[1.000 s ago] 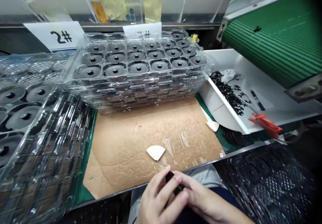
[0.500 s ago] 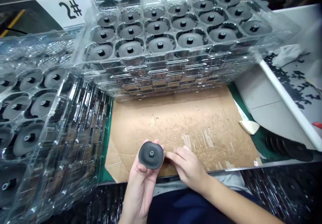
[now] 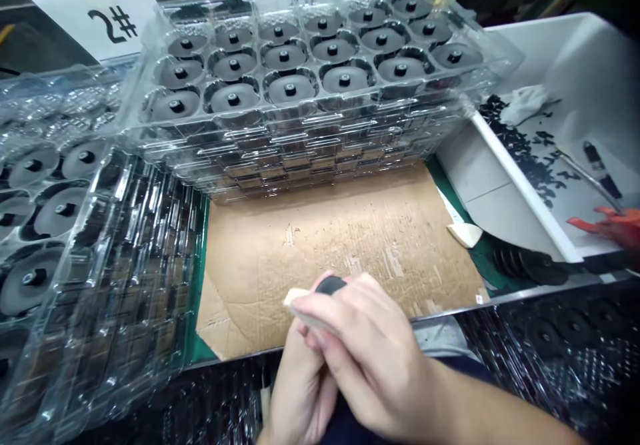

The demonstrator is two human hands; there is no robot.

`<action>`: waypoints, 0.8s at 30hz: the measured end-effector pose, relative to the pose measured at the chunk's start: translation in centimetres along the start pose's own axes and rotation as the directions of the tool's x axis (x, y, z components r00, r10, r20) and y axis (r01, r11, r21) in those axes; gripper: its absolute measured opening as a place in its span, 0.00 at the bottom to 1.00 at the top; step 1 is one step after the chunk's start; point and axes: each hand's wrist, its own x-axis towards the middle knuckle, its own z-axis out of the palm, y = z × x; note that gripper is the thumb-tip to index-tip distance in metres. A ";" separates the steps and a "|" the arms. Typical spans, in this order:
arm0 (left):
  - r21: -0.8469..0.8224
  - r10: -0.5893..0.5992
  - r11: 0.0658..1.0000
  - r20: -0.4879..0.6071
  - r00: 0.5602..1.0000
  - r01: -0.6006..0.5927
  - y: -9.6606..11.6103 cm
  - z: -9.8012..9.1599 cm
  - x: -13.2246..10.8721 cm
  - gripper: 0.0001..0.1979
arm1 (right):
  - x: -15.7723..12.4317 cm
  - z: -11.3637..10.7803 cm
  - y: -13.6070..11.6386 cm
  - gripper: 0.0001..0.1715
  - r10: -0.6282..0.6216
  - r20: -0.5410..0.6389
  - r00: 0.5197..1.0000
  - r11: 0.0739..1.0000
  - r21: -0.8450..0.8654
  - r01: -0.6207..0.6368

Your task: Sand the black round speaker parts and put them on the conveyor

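Observation:
Close together over the front of the cardboard, both of my hands work on one small piece. My left hand [image 3: 310, 372] is underneath, its fingers closed around a black rounded part [image 3: 331, 285], of which only a dark edge shows. Across the top lies my right hand [image 3: 375, 338], pinching a pale wedge-shaped pad [image 3: 296, 296] between thumb and fingers. The pad appears to be against or just over the part; the contact itself is hidden by my right hand. Most of the left fingers are covered too.
Clear plastic trays [image 3: 280, 125] of black parts are stacked behind the cardboard sheet [image 3: 300, 232], with another stack [image 3: 100, 232] at left. At right are a white bin [image 3: 525, 192] holding black scraps, red-handled pliers [image 3: 610, 222], a cream wedge [image 3: 465, 234] and several black discs [image 3: 530, 265].
My right hand has moved left and over the left hand, bringing the pale pad to the part. The part, earlier facing up in full sight, is now mostly covered. The view has shifted rightward.

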 end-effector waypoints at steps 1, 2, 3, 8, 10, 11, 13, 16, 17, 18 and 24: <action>0.001 0.007 1.000 -0.005 1.000 -0.007 -0.1 0.1 -0.3 0.26 | 0.1 0.0 -0.5 0.19 -0.020 0.049 0.999 1.000 0.009 0.020; 0.003 0.031 1.000 -0.014 0.999 -0.031 -0.1 0.2 -0.6 0.27 | 0.2 -0.1 -0.8 0.18 -0.024 0.086 0.996 1.000 0.014 0.023; 0.006 0.061 0.998 -0.020 0.998 -0.061 0.0 0.3 -0.8 0.27 | 0.2 0.0 -0.9 0.17 -0.027 0.102 0.994 1.000 0.009 0.026; 0.017 0.120 0.993 0.016 0.993 -0.120 0.6 0.6 -2.0 0.19 | -1.0 0.4 -1.3 0.17 -0.116 -0.041 0.992 0.991 -0.066 0.114; 0.052 0.143 0.988 0.004 0.990 -0.143 0.8 0.6 -2.5 0.21 | -1.8 0.6 -1.8 0.16 -0.143 -0.070 0.987 0.989 -0.042 0.140; 0.067 0.146 0.987 -0.001 0.989 -0.146 0.8 0.6 -2.8 0.23 | -2.1 0.7 -2.0 0.16 -0.154 -0.077 0.985 0.988 -0.034 0.152; 0.074 0.128 0.989 0.008 0.992 -0.129 0.8 0.8 -3.2 0.24 | -2.1 0.7 -2.4 0.15 -0.176 -0.111 0.978 0.984 -0.046 0.172; 0.047 0.103 0.993 0.064 0.993 -0.106 0.8 1.2 -3.8 0.24 | -1.6 0.2 -2.9 0.17 -0.218 -0.128 0.968 0.975 -0.069 0.210; 0.049 0.096 0.994 0.079 0.992 -0.100 0.8 1.3 -4.1 0.24 | -1.7 0.0 -3.1 0.16 -0.230 -0.123 0.965 0.973 -0.063 0.223; 0.057 0.084 0.994 0.084 0.993 -0.089 0.9 1.4 -4.3 0.25 | -2.0 -0.4 -3.2 0.16 -0.235 -0.100 0.967 0.972 -0.051 0.231; 0.032 -0.022 0.999 0.076 0.997 0.020 0.6 1.9 -5.2 0.25 | -5.1 -2.8 -3.4 0.16 -0.060 -0.006 0.998 0.984 -0.171 0.058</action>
